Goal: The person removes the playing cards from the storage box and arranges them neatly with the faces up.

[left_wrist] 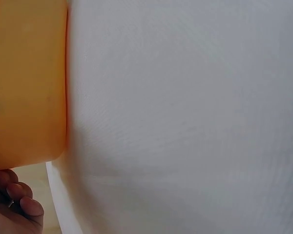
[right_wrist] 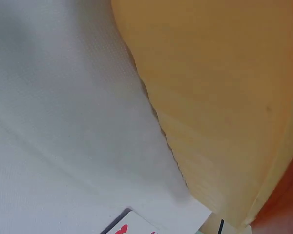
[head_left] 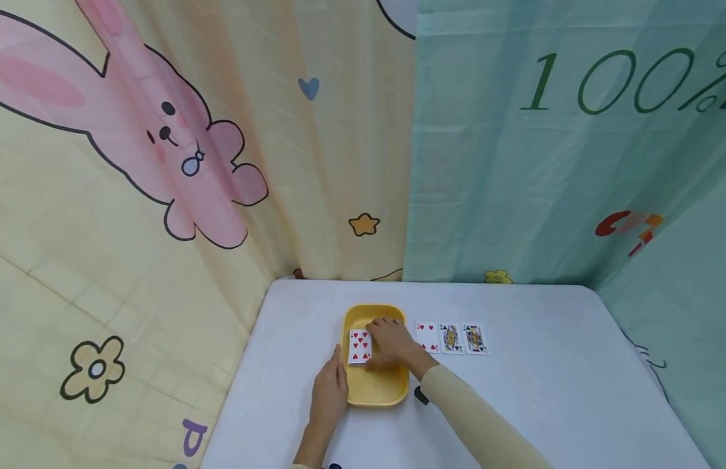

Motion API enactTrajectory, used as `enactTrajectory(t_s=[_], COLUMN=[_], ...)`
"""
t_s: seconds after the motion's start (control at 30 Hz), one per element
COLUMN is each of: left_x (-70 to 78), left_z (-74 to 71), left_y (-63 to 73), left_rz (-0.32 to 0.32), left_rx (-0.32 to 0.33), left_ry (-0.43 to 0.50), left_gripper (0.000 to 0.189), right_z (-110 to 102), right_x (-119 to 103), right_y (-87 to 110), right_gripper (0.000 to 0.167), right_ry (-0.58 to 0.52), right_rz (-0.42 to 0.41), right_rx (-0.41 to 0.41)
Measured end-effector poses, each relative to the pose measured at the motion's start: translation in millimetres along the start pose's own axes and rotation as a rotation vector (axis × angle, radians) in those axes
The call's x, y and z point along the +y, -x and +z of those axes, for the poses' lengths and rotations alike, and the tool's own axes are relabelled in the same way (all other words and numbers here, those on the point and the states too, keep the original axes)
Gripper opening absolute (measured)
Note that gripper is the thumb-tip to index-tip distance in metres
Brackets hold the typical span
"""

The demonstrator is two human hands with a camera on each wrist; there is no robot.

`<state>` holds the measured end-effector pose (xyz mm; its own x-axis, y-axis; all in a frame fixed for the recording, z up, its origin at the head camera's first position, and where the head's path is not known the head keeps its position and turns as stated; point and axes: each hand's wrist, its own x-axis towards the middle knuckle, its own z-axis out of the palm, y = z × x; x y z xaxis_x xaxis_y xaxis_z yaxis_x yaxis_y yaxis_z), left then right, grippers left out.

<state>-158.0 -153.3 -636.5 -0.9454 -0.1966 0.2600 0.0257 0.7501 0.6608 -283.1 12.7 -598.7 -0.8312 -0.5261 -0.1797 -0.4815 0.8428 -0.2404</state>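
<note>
A yellow plastic tray (head_left: pixel 377 394) stands on the white table, and face-up playing cards (head_left: pixel 358 346) lie in its left part, the top one a hearts number card. My left hand (head_left: pixel 330 391) holds the tray's left side near the rim; in the left wrist view, curled fingers (left_wrist: pixel 25 195) show below the tray wall. Over the tray, my right hand (head_left: pixel 392 342) grips the cards by their right side, fingertips at the far corner and thumb at the near one. The palm hides what lies beneath it. The right wrist view shows the tray's outer wall (right_wrist: pixel 215 97) but no clear fingers.
Right of the tray, three face-up cards lie in a row: a hearts card (head_left: pixel 429 329), a face card (head_left: pixel 451 339) and another face card (head_left: pixel 475 339). A small dark object (head_left: pixel 421 395) shows by the right sleeve. Printed curtains (head_left: pixel 339 156) hang behind the table.
</note>
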Motion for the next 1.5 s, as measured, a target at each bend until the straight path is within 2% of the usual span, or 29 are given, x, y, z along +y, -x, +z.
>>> enactTrajectory(t_s=[0.37, 0.53, 0.73, 0.93, 1.13, 1.33, 1.5], left_x=[0.8, 1.8, 2.7, 3.5, 2.8, 4.7, 4.2], left_z=[-2.8, -3.1, -2.6, -2.9, 1.3, 3.0, 3.4], left_y=[0.5, 0.9, 1.3, 2.3, 1.8, 0.1, 1.0], left_rz=[-0.031, -0.028, -0.036, -0.017, -0.029, -0.031, -0.036], left_rx=[-0.013, -0.016, -0.019, -0.001, -0.014, -0.016, -0.017], left_ry=[-0.020, -0.019, -0.029, -0.019, -0.006, 0.016, 0.016], left_gripper=[0.048, 0.047, 0.046, 0.046, 0.046, 0.047, 0.047], right_z=[-12.6, -24.8, -45.3, -65.6, -76.8, -77.9, -66.9], right_x=[13.0, 20.3, 40.6, 75.7, 126.5, 180.3, 214.9], right_y=[13.2, 24.4, 39.3, 58.4, 88.8, 123.5, 148.1], right_gripper=[0.091, 0.085, 0.085, 0.091, 0.094, 0.091, 0.090], right_ry=[-0.010, -0.036, -0.057, -0.038, -0.032, -0.057, -0.104], right_rz=[-0.032, -0.054, -0.021, 0.030, 0.092, 0.188, 0.268], right_rx=[0.079, 0.129, 0.186, 0.235, 0.220, 0.196, 0.135])
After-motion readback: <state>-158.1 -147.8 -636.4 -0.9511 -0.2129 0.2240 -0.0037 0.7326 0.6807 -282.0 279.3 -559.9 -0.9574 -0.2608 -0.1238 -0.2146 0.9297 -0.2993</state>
